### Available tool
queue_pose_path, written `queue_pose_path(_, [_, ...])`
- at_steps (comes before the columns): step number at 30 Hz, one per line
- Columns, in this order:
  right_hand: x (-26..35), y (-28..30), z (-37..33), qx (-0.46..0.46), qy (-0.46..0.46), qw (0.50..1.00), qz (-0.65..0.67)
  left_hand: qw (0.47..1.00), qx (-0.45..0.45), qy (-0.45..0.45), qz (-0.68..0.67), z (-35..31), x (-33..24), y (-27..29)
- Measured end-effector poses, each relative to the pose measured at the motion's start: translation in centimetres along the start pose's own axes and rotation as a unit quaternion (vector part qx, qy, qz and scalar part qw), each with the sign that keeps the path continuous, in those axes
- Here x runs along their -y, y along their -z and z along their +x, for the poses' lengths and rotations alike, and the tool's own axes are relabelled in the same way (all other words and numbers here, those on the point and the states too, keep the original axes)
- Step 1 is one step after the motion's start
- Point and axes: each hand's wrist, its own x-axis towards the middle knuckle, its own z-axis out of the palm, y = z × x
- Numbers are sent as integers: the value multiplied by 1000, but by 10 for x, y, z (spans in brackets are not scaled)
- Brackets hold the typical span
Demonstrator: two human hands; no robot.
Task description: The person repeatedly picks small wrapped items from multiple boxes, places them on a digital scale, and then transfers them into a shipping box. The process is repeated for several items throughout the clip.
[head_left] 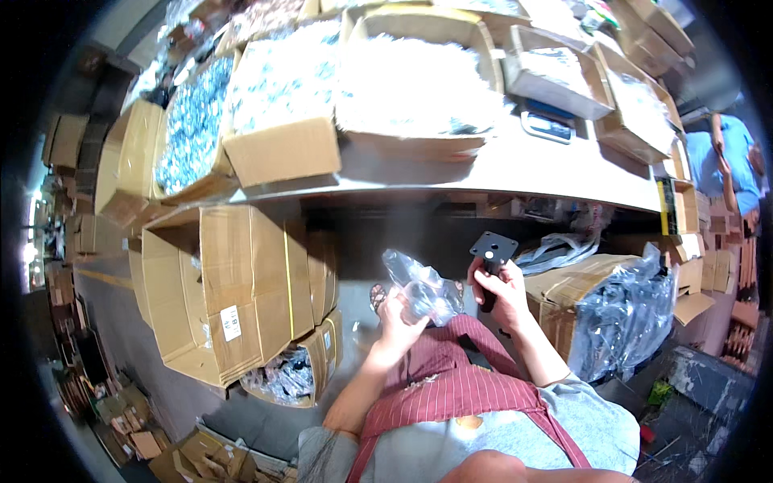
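Observation:
My left hand [400, 324] is closed on a crumpled clear plastic bag [423, 288], held above my lap. To the right, my right hand [506, 294] grips the dark stem of a black post with a square plate [501, 244] on top. The plate has small holes near its corners and a pale round spot on it. My fingers wrap around the stem and hide part of it. The bag and the post are apart from each other. A striped dark red apron [459, 394] lies over my lap beneath both hands.
A white table [564, 177] ahead carries open cartons of small plastic-wrapped pieces [282, 76]. A large open carton [250, 282] stands at left. At right is a carton [576, 282] with plastic-wrapped dark parts [624, 322]. Another person in blue [729, 165] is at far right.

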Motion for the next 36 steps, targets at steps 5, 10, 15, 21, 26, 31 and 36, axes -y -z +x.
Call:
queue_pose_path(5, [122, 21, -6, 15, -6, 999, 51, 789, 64, 270, -548, 42, -67, -37])
queue_pose_path(10, [183, 57, 1, 25, -7, 999, 45, 689, 137, 283, -653, 103, -111, -54])
queue_pose_path(15, [224, 57, 26, 72, 20, 997, -14, 640, 200, 274, -690, 190, -152, -72])
queue_pose_path(21, [227, 69, 72, -53, 177, 975, -122, 654, 268, 365, -606, 289, -164, -107])
queue_pose_path(26, [213, 109, 122, -169, 113, 925, -320, 772, 262, 302, -494, 344, -162, -156])
queue_pose_path(31, [173, 169, 185, -239, 201, 898, -311, 815, 287, 178, -471, 388, -159, -182])
queue_pose_path(36, [159, 219, 209, -258, 177, 915, -254, 898, 292, 38, -326, 395, -114, -226])
